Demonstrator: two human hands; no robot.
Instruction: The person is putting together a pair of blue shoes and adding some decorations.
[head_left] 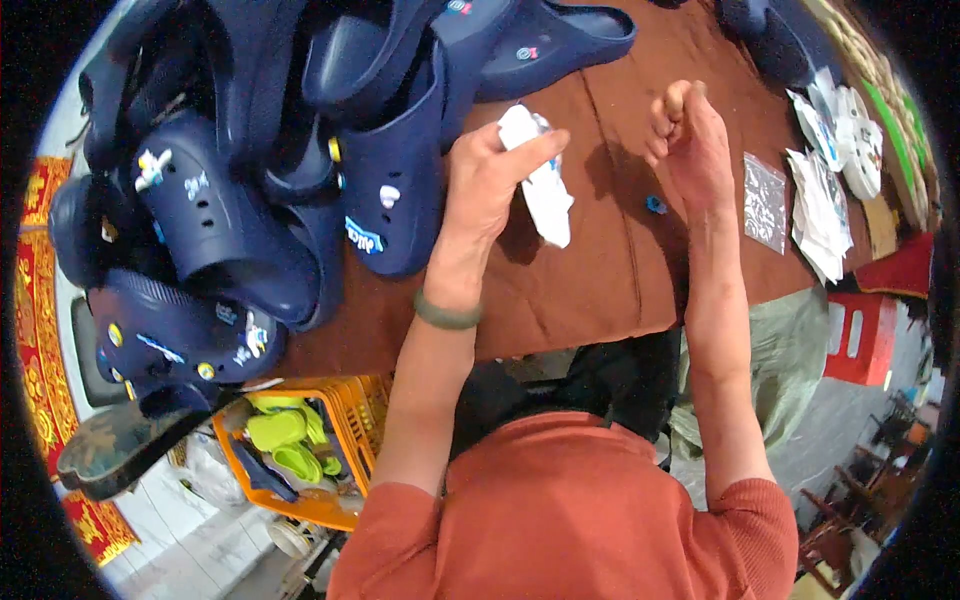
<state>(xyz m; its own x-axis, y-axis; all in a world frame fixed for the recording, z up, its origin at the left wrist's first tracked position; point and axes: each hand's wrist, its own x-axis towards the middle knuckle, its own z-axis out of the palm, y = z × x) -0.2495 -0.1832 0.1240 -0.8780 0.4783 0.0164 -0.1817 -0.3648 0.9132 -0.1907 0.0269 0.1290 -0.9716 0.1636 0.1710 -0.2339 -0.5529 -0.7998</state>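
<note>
My left hand (485, 180) is closed round a white folded packet (545, 195), the thumb pressed over its top. To its right my right hand (690, 150) is raised over the brown cloth (600, 270), fingers curled in. Whatever its fingertips hold, if anything, is too small or hidden to make out. A small blue piece (655, 204) lies on the cloth beside the right wrist. Close to my left hand is a navy clog (395, 190) with decorative charms on its top. Another navy clog (555, 50) lies beyond the packet.
More navy clogs (215, 215) are heaped on the left. Right of my right arm lie a clear plastic bag (765, 200), white packets (818, 215) and a white clog (858, 145). Below the table's left edge stands an orange basket (345, 510) with lime-green clogs (280, 430).
</note>
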